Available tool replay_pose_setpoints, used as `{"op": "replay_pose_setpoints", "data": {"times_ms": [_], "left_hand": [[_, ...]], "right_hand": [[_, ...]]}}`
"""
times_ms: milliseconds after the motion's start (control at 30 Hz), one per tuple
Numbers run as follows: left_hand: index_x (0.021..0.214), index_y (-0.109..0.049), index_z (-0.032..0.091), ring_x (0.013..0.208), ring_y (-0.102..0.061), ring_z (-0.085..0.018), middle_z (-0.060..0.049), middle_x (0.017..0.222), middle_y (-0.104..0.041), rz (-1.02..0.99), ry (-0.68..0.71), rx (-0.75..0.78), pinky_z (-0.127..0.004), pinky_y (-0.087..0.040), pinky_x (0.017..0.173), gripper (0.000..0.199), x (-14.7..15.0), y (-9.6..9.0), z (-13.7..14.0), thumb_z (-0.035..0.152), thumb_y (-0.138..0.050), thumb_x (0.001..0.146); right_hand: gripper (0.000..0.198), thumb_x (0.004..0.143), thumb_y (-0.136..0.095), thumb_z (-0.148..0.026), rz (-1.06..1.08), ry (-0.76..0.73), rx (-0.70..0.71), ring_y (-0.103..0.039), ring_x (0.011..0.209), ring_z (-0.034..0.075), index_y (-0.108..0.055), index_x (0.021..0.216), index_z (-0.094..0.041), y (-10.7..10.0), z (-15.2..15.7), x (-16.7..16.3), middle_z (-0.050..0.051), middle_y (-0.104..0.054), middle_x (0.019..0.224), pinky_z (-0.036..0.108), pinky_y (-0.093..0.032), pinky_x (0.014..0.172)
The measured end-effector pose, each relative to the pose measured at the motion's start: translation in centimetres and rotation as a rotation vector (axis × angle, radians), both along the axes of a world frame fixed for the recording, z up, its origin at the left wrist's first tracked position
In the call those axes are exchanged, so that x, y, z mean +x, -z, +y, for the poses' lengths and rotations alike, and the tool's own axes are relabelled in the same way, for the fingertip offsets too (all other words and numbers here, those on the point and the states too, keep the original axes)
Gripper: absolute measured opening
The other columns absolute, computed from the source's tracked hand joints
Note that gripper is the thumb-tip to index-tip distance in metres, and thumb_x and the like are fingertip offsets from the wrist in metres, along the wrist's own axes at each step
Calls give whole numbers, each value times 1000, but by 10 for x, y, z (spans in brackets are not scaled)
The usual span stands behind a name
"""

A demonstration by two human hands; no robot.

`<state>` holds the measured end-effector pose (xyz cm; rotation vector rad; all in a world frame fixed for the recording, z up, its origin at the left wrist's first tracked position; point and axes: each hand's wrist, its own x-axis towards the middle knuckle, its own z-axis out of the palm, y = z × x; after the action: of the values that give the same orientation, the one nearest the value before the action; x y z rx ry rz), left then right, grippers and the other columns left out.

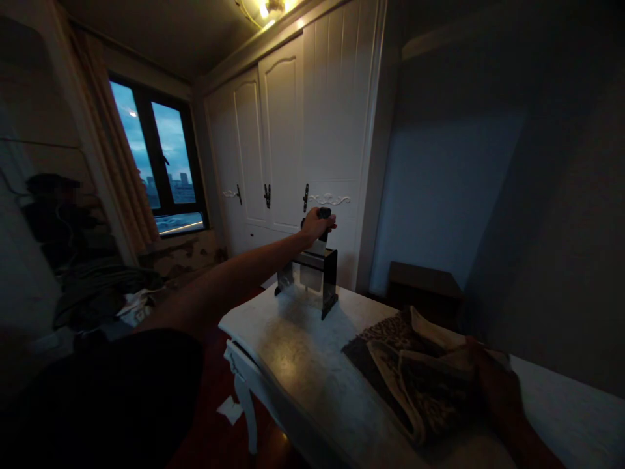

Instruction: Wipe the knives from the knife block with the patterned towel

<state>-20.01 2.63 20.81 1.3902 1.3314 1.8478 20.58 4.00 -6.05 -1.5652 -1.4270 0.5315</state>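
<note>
The left hand (317,227) wraps its grip round a black handle (323,213) above the stand (329,280). The right hand (495,384) touches patterned cloth (430,378) — whether pinching, I cannot tell.

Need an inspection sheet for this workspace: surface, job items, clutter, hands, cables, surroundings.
Surface: white table, a warm reflection on its top.
Job's things: clear-sided stand upright on the table, black handle above it; patterned cloth crumpled nearby.
Clutter: white scrap on the floor; dark heap at left.
Hands: left hand grips the handle; right hand is at the cloth, grip too dim to tell.
Cables: none certain; far left too dim.
Surroundings: white wardrobe, window, lit ceiling light.
</note>
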Motion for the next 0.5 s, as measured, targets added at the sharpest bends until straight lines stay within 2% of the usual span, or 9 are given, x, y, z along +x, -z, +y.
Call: {"op": "replay_pose_setpoints", "data": {"times_ms": [167, 300, 400, 500], "left_hand": [[91, -44, 10, 63, -64, -12, -3, 76, -60, -29, -7, -41, -25, -48, 59, 21, -7, 23, 4, 8, -65, 85], [90, -47, 10, 64, -65, -13, -4, 76, -61, -22, -1, -56, -26, -49, 61, 19, -15, 38, 4, 8, -66, 84], [90, -49, 10, 66, -65, -14, -5, 78, -62, -23, -12, -57, -26, -50, 62, 20, -19, 44, 4, 11, -68, 83], [91, -49, 10, 67, -66, -14, -4, 79, -62, -33, -19, -61, -26, -51, 64, 21, -19, 45, 2, 11, -68, 83]], "right_hand": [[56, 78, -49, -37, -67, -58, -18, -66, 85, 35, -66, 120, -5, -8, -5, 5, 17, -69, 91, 45, -49, 84], [58, 74, -47, -32, -124, -95, 2, -66, 86, 36, -66, 120, -3, -9, -5, 9, 17, -69, 91, 45, -50, 81], [61, 73, -46, -33, -203, -102, 21, -66, 81, 35, -65, 124, -5, -5, -1, 12, 14, -69, 84, 43, -51, 78], [66, 70, -46, -31, -284, -95, 11, -66, 79, 35, -64, 128, -5, -2, 2, 14, 16, -70, 90, 43, -50, 81]]}}
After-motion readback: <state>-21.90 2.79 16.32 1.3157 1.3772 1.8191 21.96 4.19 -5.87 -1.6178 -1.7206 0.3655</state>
